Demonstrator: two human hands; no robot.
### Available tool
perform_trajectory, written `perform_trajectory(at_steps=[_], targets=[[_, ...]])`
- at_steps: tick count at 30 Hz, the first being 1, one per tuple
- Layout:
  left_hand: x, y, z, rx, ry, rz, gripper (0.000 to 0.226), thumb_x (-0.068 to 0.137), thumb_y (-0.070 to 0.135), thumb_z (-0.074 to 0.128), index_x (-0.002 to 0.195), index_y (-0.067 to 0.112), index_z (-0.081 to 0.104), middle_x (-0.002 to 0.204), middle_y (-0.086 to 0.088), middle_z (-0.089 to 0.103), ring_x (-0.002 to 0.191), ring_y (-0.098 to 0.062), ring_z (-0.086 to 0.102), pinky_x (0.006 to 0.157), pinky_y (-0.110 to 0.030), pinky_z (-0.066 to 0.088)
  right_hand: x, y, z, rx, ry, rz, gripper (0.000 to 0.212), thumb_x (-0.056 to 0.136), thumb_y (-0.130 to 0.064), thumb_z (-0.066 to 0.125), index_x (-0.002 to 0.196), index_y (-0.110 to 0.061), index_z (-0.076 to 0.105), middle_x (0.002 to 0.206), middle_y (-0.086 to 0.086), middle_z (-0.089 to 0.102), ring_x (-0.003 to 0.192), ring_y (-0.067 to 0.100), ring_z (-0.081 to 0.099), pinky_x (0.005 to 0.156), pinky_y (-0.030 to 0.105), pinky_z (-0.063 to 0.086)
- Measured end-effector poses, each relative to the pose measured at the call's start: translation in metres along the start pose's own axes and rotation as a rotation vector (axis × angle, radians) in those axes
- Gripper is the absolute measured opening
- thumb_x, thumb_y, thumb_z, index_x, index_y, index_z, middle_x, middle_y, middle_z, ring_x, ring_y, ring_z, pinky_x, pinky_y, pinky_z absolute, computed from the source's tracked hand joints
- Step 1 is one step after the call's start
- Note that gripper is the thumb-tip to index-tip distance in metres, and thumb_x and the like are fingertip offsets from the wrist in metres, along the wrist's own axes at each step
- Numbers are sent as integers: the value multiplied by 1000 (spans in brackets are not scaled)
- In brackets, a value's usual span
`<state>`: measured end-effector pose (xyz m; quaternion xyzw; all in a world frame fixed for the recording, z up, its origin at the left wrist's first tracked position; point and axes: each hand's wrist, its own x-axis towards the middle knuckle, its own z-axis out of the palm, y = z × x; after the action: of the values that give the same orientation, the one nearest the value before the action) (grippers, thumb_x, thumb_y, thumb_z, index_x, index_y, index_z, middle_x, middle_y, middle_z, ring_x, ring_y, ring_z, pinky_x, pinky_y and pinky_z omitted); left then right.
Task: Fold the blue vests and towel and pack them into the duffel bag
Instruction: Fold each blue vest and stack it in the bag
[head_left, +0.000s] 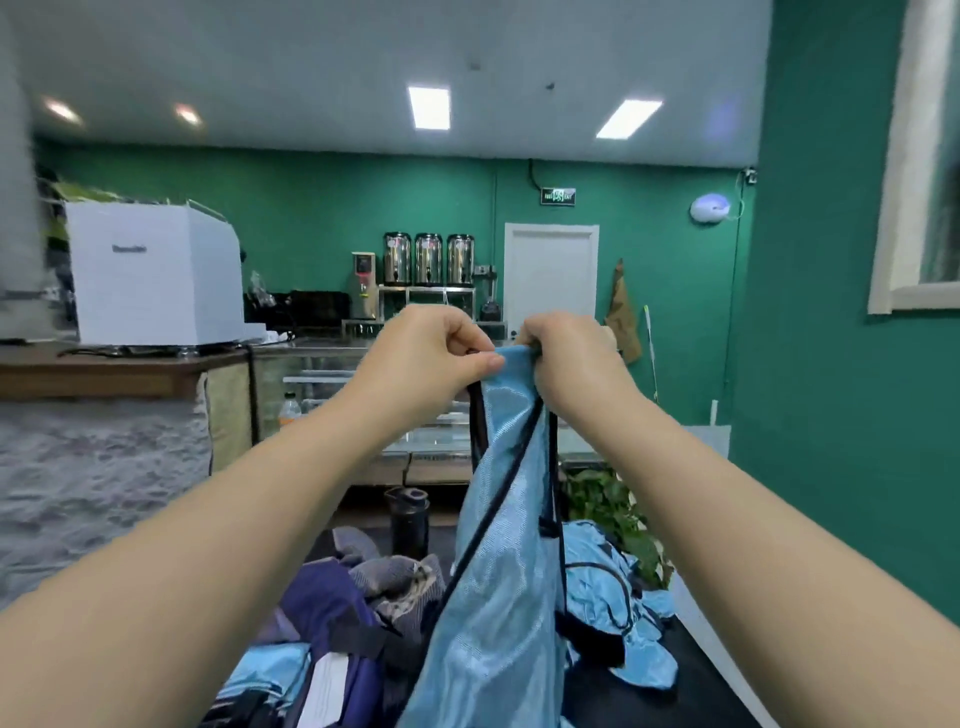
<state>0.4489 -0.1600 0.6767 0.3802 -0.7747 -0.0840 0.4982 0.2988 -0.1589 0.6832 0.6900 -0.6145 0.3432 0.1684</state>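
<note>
I hold a light blue vest (496, 561) with black trim up in front of me; it hangs down narrow from its top edge. My left hand (426, 351) and my right hand (566, 358) both pinch that top edge, close together. Below on the dark table lies a crumpled heap of more blue vests (613, 608) at the right. A dark blue duffel bag (327, 623) sits at the lower left, with a grey towel (384, 569) bunched on top of it. A folded blue piece (270, 670) lies beside the bag.
A black bottle (409, 519) stands on the table behind the bag. Green leaves (613, 509) lie at the table's far right. A counter with a white machine (156, 275) is at the left, a green wall at the right.
</note>
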Motion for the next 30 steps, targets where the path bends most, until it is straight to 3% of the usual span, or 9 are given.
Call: perform_trajectory(at_steps=[3,5,7,10,14,16,19,23,30], targets=[[14,21,-17,-20,48,33,14,81,23,75,70,23,66,62,2,65,52,-11,56,59,-30,52,16,-14,-26,-52,119,-31,27,82,3,48,94,-17,62,89,2,60,96,28,54,82,32,33],[22,31,-29,8,39,55,12,82,23,74,72,24,67,61,4,62,52,-9,53,60,-29,53,22,-17,-36,104,123,-7,23,80,5,44,82,-15,57,82,3,55,87,28,52,71,31,34],[24,37,-38,148,14,82,11,85,25,71,76,25,66,63,9,58,53,-4,48,54,-25,42,25,-20,-43,338,74,35,25,78,7,40,70,-13,52,73,5,54,76,24,50,58,29,34],[25,39,-46,279,-8,89,9,89,27,65,80,26,64,69,16,55,59,0,46,52,-19,32,24,-27,-48,466,-79,72,22,89,-3,41,74,-12,54,76,6,51,73,23,49,63,31,37],[28,27,-46,327,-2,76,22,92,29,61,79,14,69,75,-4,66,64,-19,54,54,-24,36,19,-26,-45,725,-201,91,22,94,-25,47,81,-10,55,79,10,51,72,20,47,68,32,35],[28,19,-43,251,18,16,33,93,32,58,79,4,69,65,-11,56,52,-19,41,45,-22,31,21,-20,-37,694,-210,39,34,96,-30,50,86,1,60,81,11,54,73,19,49,69,32,36],[28,6,-35,-192,-34,-190,35,96,36,54,85,5,68,52,-6,36,40,-12,28,38,-17,27,25,-18,-28,654,-152,-2,32,98,-30,49,83,-4,60,78,9,51,71,18,44,65,30,34],[23,-4,-22,-349,-183,-206,14,95,23,57,94,11,62,55,-2,47,37,-10,34,38,-20,27,29,-17,-18,745,-116,18,28,99,-31,49,85,-12,65,79,8,60,69,18,52,67,31,42],[-6,-16,-4,-134,-724,-153,26,95,32,56,97,7,60,55,0,50,35,-10,34,38,-20,27,39,4,-11,749,92,120,34,101,-30,46,67,-24,48,58,-7,39,52,9,33,51,23,28]])
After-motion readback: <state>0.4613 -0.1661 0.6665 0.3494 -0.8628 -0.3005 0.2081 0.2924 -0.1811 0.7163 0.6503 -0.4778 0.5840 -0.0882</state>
